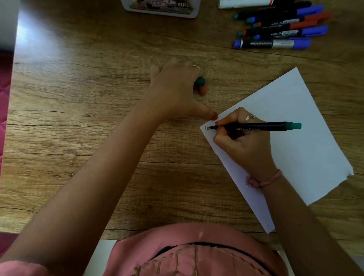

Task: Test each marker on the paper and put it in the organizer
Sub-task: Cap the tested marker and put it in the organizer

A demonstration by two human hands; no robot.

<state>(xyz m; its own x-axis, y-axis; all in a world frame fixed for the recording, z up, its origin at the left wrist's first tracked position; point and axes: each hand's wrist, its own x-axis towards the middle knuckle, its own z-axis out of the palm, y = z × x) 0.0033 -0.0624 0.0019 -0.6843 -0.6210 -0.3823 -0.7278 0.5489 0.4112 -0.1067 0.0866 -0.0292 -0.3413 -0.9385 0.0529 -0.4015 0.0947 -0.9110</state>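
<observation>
On paper [299,131], right hand [243,144] grip around marker [255,127], lengthwise left-right, tip leftward (left hand [175,89] clutching cap [200,81]).

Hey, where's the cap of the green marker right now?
In the head view, the green cap is held in the left hand, on the wooden table left of the paper.

Wood-grain surface [77,102], brown, with dark grain lines. Lying on it: one white sheet of paper [298,148], set at an angle on the right side, a small ink mark near its left corner; a grey organizer [163,1] at the far edge, centre; a cluster of capped markers [279,27] at the far right, caps blue, red and teal, one white-barrelled.
</observation>
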